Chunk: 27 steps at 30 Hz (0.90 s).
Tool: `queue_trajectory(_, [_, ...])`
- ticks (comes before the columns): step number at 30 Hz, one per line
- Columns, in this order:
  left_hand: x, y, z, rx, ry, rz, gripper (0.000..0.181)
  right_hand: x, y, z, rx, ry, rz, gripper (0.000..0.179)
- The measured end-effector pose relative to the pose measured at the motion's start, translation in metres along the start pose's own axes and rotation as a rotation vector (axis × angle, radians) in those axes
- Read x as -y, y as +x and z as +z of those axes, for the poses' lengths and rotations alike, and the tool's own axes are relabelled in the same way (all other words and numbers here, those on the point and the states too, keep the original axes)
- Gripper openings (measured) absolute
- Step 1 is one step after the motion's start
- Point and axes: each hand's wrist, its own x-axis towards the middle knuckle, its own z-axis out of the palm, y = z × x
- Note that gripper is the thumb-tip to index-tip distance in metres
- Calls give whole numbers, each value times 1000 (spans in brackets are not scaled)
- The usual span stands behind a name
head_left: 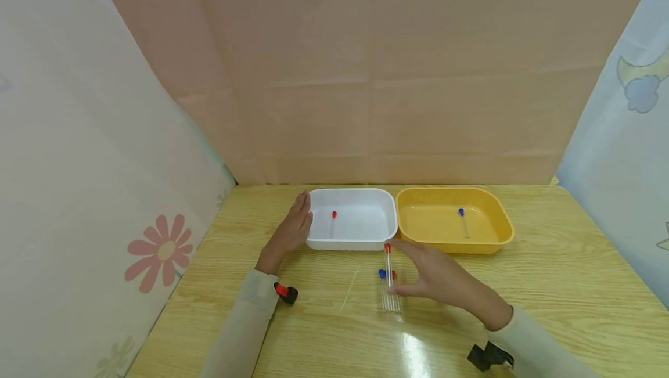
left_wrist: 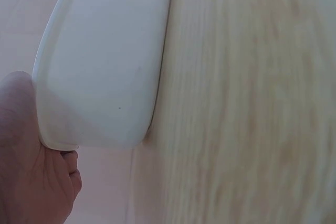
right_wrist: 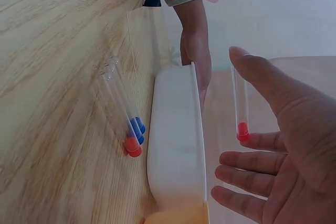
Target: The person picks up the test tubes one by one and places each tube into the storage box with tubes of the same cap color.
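My right hand (head_left: 439, 276) pinches a clear test tube with a red cap (right_wrist: 241, 103), its thumb at the bottom end and a fingertip at the cap. The tube is held above the table, cap away from me. Under it lie several more test tubes (right_wrist: 119, 95) side by side, with red and blue caps. My left hand (head_left: 290, 228) rests against the left end of the white tray (head_left: 350, 245), fingers fairly straight along its side and thumb at the rim. One red-capped tube (head_left: 334, 215) lies in that tray.
A yellow tray (head_left: 449, 247) stands against the white tray's right side, with a blue-capped tube (head_left: 462, 213) inside. Behind both, a brown-pink sheet (head_left: 366, 105) hangs at the table's far edge. Patterned cloths hang left and right.
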Motion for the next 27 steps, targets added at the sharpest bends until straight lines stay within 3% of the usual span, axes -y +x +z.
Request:
queue_trajectory(12, [0,0,1,-16,-10,13,59,0,9,2,3,26,24,87])
queue_trajectory(19, [3,1,4,-29,-2,44,57,0,13,3,-24,55,43,87])
queue_trajectory(27, [5,2,5,-25,-13,37,58,0,20,6,-44,79,48,90])
